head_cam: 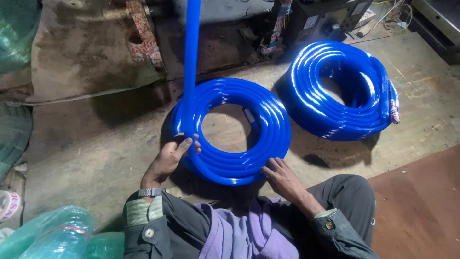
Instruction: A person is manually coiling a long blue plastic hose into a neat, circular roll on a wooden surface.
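A: Sleeves first, nearest the camera: dark jacket cuffs with a purple cloth bunched between them, and a wristwatch (pixel 150 192) on the left wrist. Where are the hands against the near hose coil (pixel 231 130)?

B: Both are on it. The left hand (pixel 171 156) is curled around the coil's near-left rim, just where the loose hose length (pixel 192 57) rises from the coil toward the top of the view. The right hand (pixel 281 178) lies flat, fingers spread and closed on nothing, against the coil's near-right edge.

A: And the coil itself?

B: Flat on the floor (pixel 96 153), straight in front of the person, several blue turns stacked around an open middle. A pale end piece shows inside the ring on its right side.

A: How would it handle?

B: I judge it springy and glossy, so fairly slick; the turns likely want to spread unless pressed together. Heavy-ish as a whole, though bendable. Gripping across several turns at the rim, as the left hand does, looks the surest hold.

A: Beyond the coil?

B: To its far right lies a second coil (pixel 341 91), the same blue, touching nothing of the first. Behind the near coil sits dark machinery (pixel 316 21) with wiring. To its near left, green translucent bundles (pixel 57 235) and a tape roll (pixel 7 204) at the edge.
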